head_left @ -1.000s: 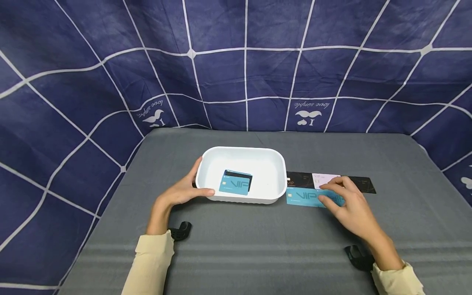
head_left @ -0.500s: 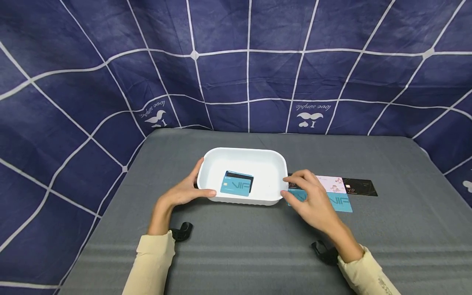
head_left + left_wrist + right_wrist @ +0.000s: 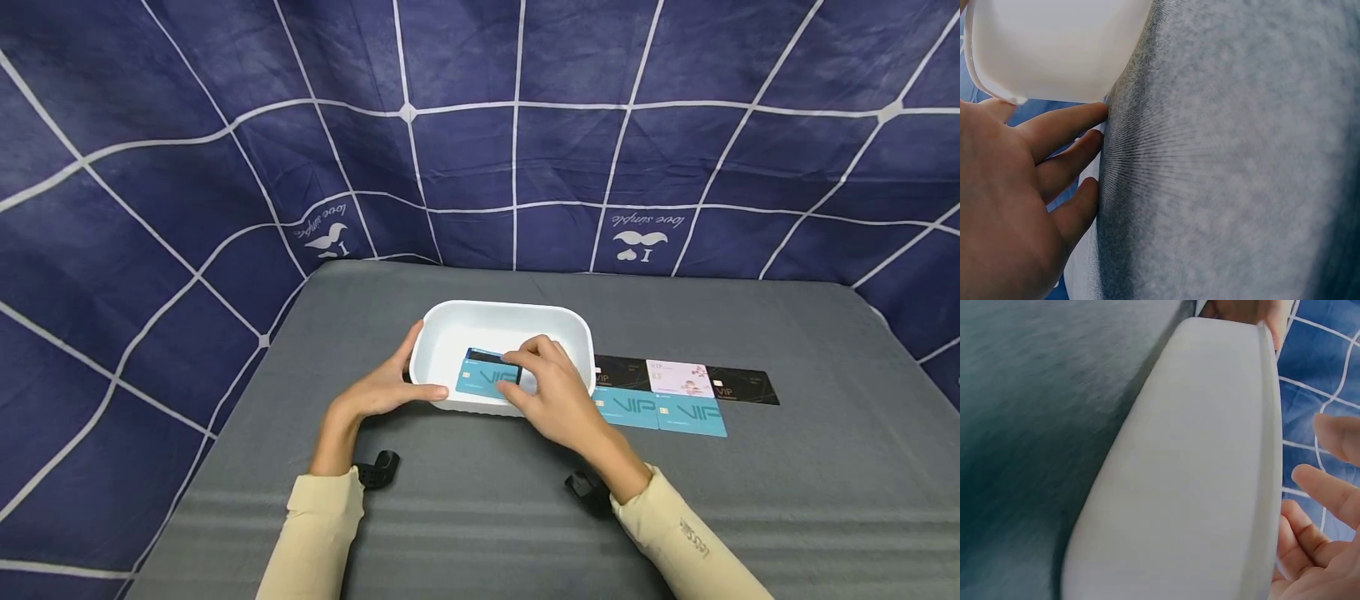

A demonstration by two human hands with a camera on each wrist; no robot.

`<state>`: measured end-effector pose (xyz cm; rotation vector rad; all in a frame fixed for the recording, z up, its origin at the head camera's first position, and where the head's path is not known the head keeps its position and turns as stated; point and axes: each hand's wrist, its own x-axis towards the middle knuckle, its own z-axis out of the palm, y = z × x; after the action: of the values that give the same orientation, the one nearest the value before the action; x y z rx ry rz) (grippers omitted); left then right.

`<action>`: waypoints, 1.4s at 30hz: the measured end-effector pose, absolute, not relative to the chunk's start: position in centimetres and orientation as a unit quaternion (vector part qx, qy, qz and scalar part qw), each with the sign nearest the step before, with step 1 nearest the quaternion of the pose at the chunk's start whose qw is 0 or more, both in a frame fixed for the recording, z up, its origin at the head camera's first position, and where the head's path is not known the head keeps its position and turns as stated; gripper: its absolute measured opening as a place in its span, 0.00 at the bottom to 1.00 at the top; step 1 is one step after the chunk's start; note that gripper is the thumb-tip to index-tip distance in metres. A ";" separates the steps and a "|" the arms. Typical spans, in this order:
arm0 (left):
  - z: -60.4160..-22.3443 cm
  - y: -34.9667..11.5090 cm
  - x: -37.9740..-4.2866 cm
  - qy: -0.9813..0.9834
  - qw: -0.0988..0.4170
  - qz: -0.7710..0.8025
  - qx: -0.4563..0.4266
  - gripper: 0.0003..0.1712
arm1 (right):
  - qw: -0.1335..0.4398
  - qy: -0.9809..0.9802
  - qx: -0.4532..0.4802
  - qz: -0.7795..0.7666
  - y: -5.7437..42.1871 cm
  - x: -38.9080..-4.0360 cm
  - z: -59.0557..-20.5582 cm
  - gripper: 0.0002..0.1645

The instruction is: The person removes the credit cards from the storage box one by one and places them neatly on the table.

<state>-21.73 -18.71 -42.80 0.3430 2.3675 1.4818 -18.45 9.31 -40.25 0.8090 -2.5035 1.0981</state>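
Observation:
A white tray stands on the grey cloth, and my left hand grips its left end, thumb over the front rim and fingers along the side. Inside lies a small pile: a light-blue VIP card on top, with a dark card and a blue edge showing behind it. My right hand is over the tray at the right side of this pile, its thumb and index finger apart. In the right wrist view, the tray wall hides the cards, and the right hand's fingers are spread.
Right of the tray lie laid-out cards: a black card, a pink flowered card and another black card behind; two light-blue VIP cards in front. A blue checked curtain hangs behind the grey-covered table.
My right hand has moved left from the laid-out cards, across the tray's right rim, to the pile inside. The left hand has kept its grip on the tray.

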 end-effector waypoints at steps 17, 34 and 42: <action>-42.6 -18.7 -21.5 0.831 0.169 0.516 0.122 0.69 | 0.000 -0.910 0.265 0.320 5.2 -23.1 -40.7 0.28; -42.6 -18.7 -21.5 0.833 0.161 0.514 0.129 0.70 | -0.074 -0.936 0.258 0.228 5.4 -24.5 -42.1 0.41; -42.6 -18.7 -21.5 0.833 0.164 0.513 0.125 0.70 | -0.079 -0.942 0.261 0.196 5.3 -24.6 -42.3 0.36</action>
<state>-21.55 -18.73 -42.56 0.3571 2.3757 1.4611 -24.56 5.32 -42.27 0.8634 -3.1181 0.6503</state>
